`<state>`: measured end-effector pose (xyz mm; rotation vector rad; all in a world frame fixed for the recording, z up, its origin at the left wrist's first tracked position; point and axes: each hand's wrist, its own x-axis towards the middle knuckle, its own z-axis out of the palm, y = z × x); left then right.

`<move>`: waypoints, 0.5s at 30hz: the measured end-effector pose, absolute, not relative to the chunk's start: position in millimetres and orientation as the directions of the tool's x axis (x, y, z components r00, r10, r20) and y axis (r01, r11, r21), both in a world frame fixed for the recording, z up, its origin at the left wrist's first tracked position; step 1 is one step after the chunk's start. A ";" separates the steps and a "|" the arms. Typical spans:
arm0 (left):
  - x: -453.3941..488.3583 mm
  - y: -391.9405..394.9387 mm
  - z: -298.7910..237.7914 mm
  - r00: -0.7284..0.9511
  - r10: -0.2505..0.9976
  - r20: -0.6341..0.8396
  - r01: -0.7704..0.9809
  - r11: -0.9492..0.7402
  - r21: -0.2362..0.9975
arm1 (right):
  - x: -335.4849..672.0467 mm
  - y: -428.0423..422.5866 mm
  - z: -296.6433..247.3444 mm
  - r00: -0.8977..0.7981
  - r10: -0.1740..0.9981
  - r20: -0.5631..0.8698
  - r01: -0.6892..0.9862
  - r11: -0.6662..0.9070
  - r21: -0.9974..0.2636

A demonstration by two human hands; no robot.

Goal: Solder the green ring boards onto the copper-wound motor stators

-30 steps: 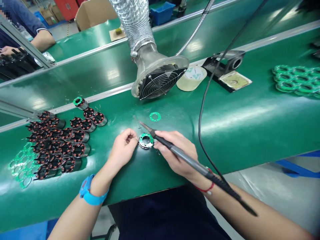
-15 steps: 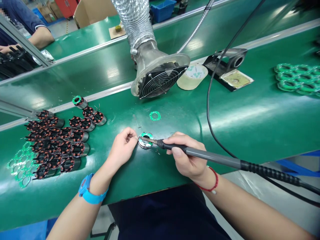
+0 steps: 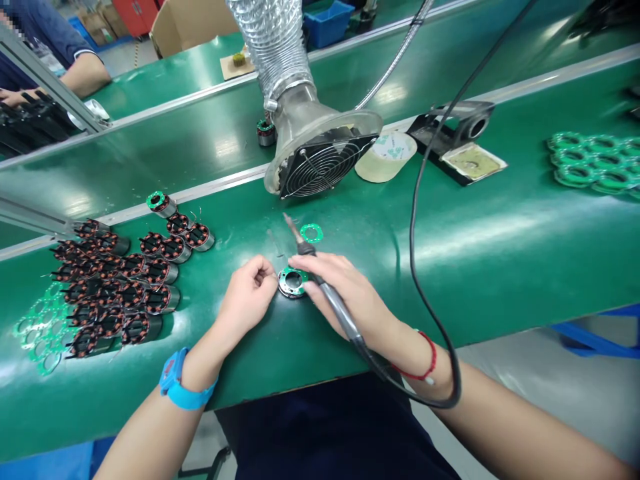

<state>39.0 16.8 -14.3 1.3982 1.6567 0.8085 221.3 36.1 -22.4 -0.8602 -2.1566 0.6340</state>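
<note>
A motor stator topped by a green ring-shaped circuit board [image 3: 287,288] stands on the green bench between my hands. At its left edge is my left hand [image 3: 249,293], thumb and fingers pinched together; whatever they grip is too small to make out. My right hand [image 3: 357,297] holds a soldering iron [image 3: 303,245] along the palm, its tip pointing away from me, clear of the stator. Thumb and fingertips of that same hand reach the board's right side. Just beyond lies a loose green ring board [image 3: 313,233], close to the iron's tip.
Several wound stators [image 3: 133,293] crowd the left, beside loose ring boards [image 3: 43,327]. A fume extractor [image 3: 325,167] overhangs the middle. Behind are a tape roll [image 3: 383,163] and an iron stand [image 3: 465,143]; stacked ring boards [image 3: 595,160] lie right. The iron's cable [image 3: 415,227] loops over my right forearm.
The soldering iron has lifted off the board and swung from pointing left to pointing away from me. My right fingers have come to the board's right side. My left hand stays put.
</note>
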 end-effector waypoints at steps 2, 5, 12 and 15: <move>39.8 16.9 -13.4 -0.065 0.986 -0.155 0.480 0.167 0.861 | 217.7 38.6 -23.6 -0.607 0.681 0.410 0.380 0.702 -0.603; 40.6 17.2 -13.4 -0.069 0.988 -0.140 0.486 0.155 0.860 | 214.7 39.2 -25.9 -0.663 0.652 0.367 0.366 0.711 -0.601; 40.3 13.9 -15.3 -0.081 0.982 -0.173 0.482 0.190 0.855 | 217.0 38.3 -30.3 -0.596 0.713 0.369 0.440 0.675 -0.593; 42.0 8.4 -13.6 0.019 0.980 -0.197 0.563 0.152 0.812 | 222.0 39.9 -33.1 -0.510 0.759 0.405 0.469 0.640 -0.609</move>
